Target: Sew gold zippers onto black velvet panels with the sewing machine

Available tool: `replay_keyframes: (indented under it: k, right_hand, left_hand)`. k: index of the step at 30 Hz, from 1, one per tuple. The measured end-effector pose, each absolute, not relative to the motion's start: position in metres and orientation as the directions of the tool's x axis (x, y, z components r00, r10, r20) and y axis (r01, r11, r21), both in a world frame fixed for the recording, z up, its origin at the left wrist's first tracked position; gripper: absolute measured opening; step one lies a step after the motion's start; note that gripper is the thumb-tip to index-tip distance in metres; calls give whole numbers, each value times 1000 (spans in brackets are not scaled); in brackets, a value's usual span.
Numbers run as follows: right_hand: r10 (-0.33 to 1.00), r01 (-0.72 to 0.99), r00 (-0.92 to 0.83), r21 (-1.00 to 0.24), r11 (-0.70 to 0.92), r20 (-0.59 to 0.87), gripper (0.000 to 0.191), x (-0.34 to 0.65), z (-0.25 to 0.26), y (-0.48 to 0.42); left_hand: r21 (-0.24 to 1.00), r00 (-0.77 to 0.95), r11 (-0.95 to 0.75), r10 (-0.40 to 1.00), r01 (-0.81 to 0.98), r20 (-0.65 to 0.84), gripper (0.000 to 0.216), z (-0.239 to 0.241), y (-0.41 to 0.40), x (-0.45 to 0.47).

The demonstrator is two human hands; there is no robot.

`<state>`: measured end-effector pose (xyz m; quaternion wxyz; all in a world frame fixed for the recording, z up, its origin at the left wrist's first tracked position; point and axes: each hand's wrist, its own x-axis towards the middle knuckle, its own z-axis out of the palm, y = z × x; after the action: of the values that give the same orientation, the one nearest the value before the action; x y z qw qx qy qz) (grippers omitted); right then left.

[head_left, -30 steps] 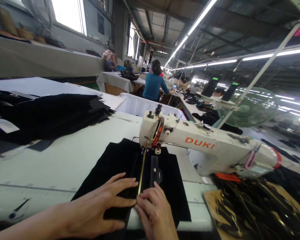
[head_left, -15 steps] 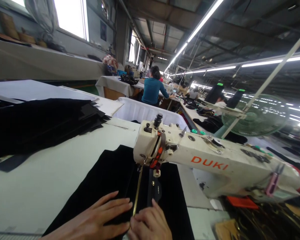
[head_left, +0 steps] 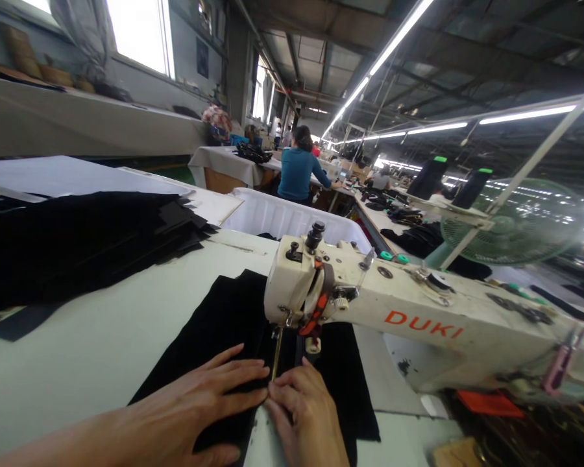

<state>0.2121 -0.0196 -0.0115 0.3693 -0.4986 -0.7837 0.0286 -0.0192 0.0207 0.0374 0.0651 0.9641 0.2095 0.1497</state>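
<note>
In the head view, the white sewing machine point(head_left: 418, 318) stands across the table point(head_left: 102, 337), and everything is placed here in relation to it. A black fabric piece point(head_left: 224, 324) lies flat on the table under the head of the machine and runs toward the person. On the fabric, a thin gold zipper strip point(head_left: 275, 353) goes straight from the needle area of the machine toward the hands.

The left hand point(head_left: 194, 405) lies flat on the fabric, on the side of the zipper strip away from the machine body, with fingers spread and stretched out; it presses and grasps nothing. The right hand point(head_left: 304, 415) sits just in front of the machine's needle, fingers bent and close together, the tips touching the near end of the zipper strip; whether they really pinch it I cannot tell.

Behind the machine is a white bin point(head_left: 282, 217), to its far left a stack of black pieces point(head_left: 78, 240), and to its right a green fan point(head_left: 511, 224). A person in a blue top point(head_left: 296, 172) sits far behind the machine.

I judge the main risk to be the short gap between the fingertips and the needle: if the fabric feeds forward while the fingers stay on the strip, they could come under the needle. Uneven pressing by the two hands could also let the strip drift and make the seam crooked.
</note>
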Motion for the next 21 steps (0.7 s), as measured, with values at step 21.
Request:
replay_keyframes:
  k: [21]
  right_hand:
    - [898,786,-137,-507,355,417,28,222,4,21]
  left_hand:
    - [396,714,-789,604,471,354,46,-1,57,8]
